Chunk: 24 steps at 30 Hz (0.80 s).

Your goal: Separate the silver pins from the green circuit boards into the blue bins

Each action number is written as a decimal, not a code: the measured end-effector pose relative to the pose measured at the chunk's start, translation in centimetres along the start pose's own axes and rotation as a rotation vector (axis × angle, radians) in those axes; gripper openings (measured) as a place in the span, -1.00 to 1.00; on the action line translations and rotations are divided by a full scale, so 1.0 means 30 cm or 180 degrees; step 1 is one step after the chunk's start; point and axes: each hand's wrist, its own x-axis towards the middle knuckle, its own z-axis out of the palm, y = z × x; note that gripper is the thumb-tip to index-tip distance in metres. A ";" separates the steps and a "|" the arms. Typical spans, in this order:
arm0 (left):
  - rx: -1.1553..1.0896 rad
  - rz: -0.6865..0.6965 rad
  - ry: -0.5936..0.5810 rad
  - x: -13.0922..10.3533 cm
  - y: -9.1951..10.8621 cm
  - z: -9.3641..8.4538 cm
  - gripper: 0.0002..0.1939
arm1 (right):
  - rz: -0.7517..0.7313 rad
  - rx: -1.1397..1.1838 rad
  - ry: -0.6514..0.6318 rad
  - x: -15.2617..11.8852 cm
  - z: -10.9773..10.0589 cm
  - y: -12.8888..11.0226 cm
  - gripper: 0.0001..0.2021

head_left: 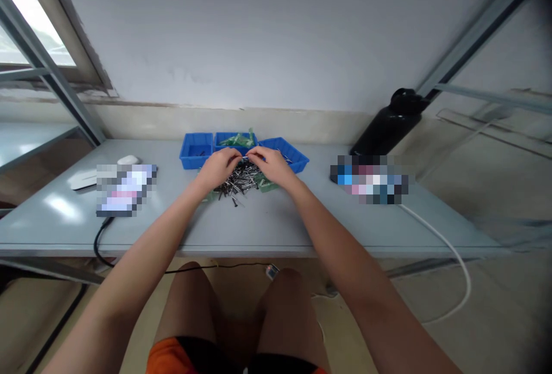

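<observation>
Head view, from the left: beside a blue bin (196, 162), the left hand (219, 167) has its grip pinched narrow on a slim shiny piece (244, 157), probably a screw, above loose screws (237, 184) on the counter (254, 227); the right hand (275, 165) pinches its other end. It should handle light, stiff, slippery; best held mid-shank, off the point.

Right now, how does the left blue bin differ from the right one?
The left bin sits roughly square to the table's edge; the right bin is turned at an angle.
The left bin shows mostly bare floor with a few dark pieces; the right bin holds several slim silvery pieces.
The left bin is largely in view; the right hand hides part of the right bin.
Both are blue and stand on the table.
</observation>
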 end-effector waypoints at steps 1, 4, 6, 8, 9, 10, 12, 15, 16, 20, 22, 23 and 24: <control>0.0020 -0.0034 0.0016 0.000 0.000 0.000 -0.81 | -0.0038 -0.0068 0.0010 0.001 0.000 0.002 -0.82; 0.0050 -0.0211 0.0105 0.000 0.002 -0.008 -0.83 | -0.0021 -0.0156 0.0118 0.004 -0.003 0.009 -0.82; 0.0055 -0.0285 0.0131 0.000 0.004 -0.014 -0.83 | 0.0019 -0.0177 0.0192 0.007 -0.007 0.013 -0.83; 0.0061 -0.0312 0.0150 -0.001 0.007 -0.017 -0.84 | 0.0018 -0.0182 0.0216 0.008 -0.010 0.017 -0.84; 0.0059 -0.0321 0.0165 -0.001 0.009 -0.017 -0.84 | 0.0011 -0.0185 0.0234 0.008 -0.011 0.020 -0.83; 0.0055 -0.0330 0.0178 -0.001 0.010 -0.017 -0.84 | 0.0010 -0.0188 0.0260 0.008 -0.011 0.023 -0.83; 0.0040 -0.0346 0.0201 -0.001 0.013 -0.016 -0.83 | 0.0031 -0.0188 0.0311 0.007 -0.012 0.027 -0.83; 0.0020 -0.0336 0.0240 0.001 0.014 -0.016 -0.84 | 0.0064 -0.0130 0.0303 0.004 -0.011 0.027 -0.82; 0.0027 -0.0327 0.0249 0.001 0.013 -0.016 -0.84 | 0.0057 -0.0087 0.0288 0.003 -0.011 0.026 -0.83; 0.0099 -0.0274 0.0226 -0.002 0.004 -0.015 -0.84 | -0.0081 0.0086 0.0240 -0.001 -0.015 0.017 -0.84; 0.0096 -0.0224 0.0237 -0.003 -0.002 -0.013 -0.84 | -0.0209 0.0016 0.0158 -0.003 -0.018 0.016 -0.87; 0.0090 -0.0197 0.0244 -0.004 -0.005 -0.012 -0.83 | -0.0277 -0.0055 0.0112 -0.004 -0.018 0.017 -0.88; 0.0088 -0.0174 0.0243 -0.004 -0.007 -0.010 -0.83 | -0.0342 -0.0131 0.0058 -0.004 -0.018 0.017 -0.89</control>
